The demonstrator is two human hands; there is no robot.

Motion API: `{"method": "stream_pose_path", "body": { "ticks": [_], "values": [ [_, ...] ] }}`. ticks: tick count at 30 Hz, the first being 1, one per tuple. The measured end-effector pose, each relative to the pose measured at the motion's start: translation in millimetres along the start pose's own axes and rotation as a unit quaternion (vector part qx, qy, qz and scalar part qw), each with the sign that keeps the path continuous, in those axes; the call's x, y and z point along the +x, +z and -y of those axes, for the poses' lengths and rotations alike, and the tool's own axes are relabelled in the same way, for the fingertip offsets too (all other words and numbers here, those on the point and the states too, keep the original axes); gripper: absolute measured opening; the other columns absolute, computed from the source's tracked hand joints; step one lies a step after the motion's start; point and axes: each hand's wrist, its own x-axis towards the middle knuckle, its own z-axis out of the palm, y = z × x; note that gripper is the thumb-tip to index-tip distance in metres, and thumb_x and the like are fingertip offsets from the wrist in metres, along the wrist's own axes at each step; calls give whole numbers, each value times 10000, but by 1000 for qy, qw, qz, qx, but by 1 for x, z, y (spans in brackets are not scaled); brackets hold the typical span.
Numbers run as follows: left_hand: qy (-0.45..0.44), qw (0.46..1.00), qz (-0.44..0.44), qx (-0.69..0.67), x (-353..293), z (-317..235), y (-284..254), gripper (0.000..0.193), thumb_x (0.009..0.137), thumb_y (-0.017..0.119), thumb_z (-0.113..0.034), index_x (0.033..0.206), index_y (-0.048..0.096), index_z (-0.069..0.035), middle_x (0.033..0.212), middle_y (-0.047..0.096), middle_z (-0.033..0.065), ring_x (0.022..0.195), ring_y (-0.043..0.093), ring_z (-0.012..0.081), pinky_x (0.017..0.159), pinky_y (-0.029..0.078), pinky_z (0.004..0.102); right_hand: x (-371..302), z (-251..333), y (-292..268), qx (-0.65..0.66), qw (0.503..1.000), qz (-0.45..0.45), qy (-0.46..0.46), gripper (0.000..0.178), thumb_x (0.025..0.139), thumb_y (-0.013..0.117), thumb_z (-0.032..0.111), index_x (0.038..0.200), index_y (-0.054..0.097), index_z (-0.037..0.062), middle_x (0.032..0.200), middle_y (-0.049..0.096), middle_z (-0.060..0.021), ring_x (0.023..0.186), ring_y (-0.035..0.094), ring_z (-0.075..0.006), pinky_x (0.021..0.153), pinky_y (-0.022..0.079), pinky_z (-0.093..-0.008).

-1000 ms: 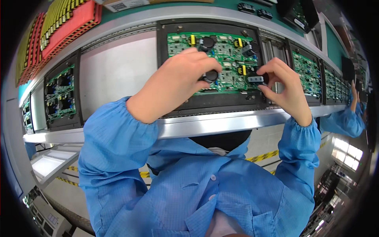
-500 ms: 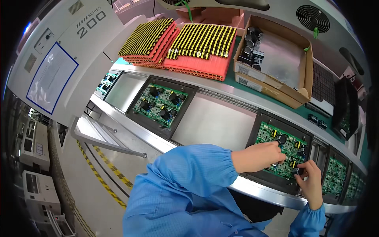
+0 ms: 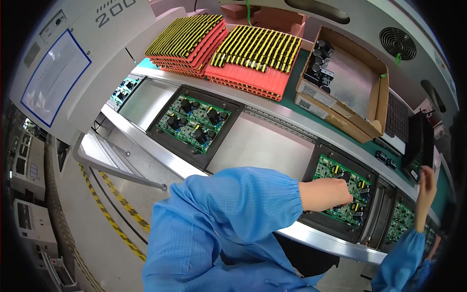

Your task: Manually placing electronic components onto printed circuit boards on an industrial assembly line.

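My left hand (image 3: 327, 193) is over a green circuit board (image 3: 335, 170) seated in a black carrier frame (image 3: 311, 224). Its fingers are curled down against the board's parts; whatever they pinch is hidden beneath them. The board carries black capacitors and small yellow parts. My right hand (image 3: 426, 192) is raised to the right of that board, beside a dark tray-like object (image 3: 421, 146). Its fingers point upward, stretched out, and nothing shows in them. Loose black capacitors (image 3: 385, 159) lie on the green mat (image 3: 366, 148) just beyond.
A second carrier holds a populated board (image 3: 194, 121) to the left; another board (image 3: 401, 219) is at the right on the conveyor (image 3: 260, 146). Behind stand red foam stacks (image 3: 248, 80) with yellow-black parts and a cardboard box (image 3: 355, 82) of capacitors. A skin-coloured patch shows at the far right edge.
My right hand has left the board's right side and moved up and to the right, its fingers now straightened. My left hand stays at the board, more closed. The view has shifted slightly.
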Motion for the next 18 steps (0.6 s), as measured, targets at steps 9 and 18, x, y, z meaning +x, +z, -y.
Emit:
{"method": "stream_pose_path", "body": {
  "ticks": [9, 18],
  "values": [
    [76, 991, -105, 44, 14, 7, 29, 148, 781, 698, -18, 924, 734, -27, 964, 723, 146, 994, 689, 353, 824, 601, 437, 105, -299, -53, -122, 990, -41, 49, 288, 1066, 584, 203, 1306, 648, 57, 1091, 699, -28, 897, 624, -94, 786, 505, -254],
    [-51, 995, -44, 69, 38, 16, 48, 138, 776, 731, -71, 896, 772, -14, 956, 727, 115, 998, 681, 310, 811, 589, 390, 101, -353, 116, -198, 975, 97, 5, 307, 950, 614, 29, 1253, 661, 10, 1125, 726, -190, 1069, 703, -332, 946, 524, -388]
  ]
}}
